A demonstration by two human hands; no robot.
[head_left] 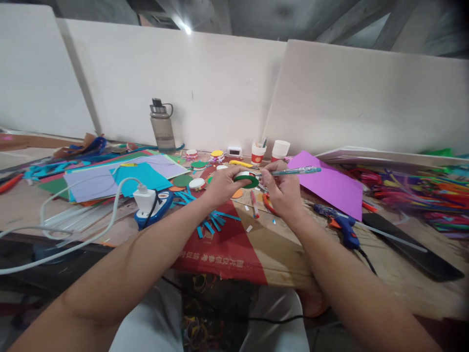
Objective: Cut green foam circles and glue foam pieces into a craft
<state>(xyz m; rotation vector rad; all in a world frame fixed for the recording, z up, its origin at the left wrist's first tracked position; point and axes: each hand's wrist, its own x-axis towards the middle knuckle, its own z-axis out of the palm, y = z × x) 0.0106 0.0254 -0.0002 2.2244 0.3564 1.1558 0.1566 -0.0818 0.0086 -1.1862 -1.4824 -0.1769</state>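
My left hand (222, 186) grips a small round drum-like piece (249, 183) with a green face and a white side. My right hand (284, 189) is closed around a clear light-blue pen (302, 170), and the pen's front end points left at the edge of the round piece. Below the hands lie a red pen (254, 204), an orange paper circle (237, 193) and partly hidden orange-handled scissors (268, 203). Left of them are cut blue paper strips (216, 222) and another white round piece (197, 184).
Coloured sheets (146, 176) and a blue power socket (154, 209) with a white cable lie left. A water bottle (162, 128) and paper cups (258, 152) stand behind. To the right are purple paper (331, 186), a blue glue gun (344, 229), a black tray (414, 252) and pipe cleaners (414, 188).
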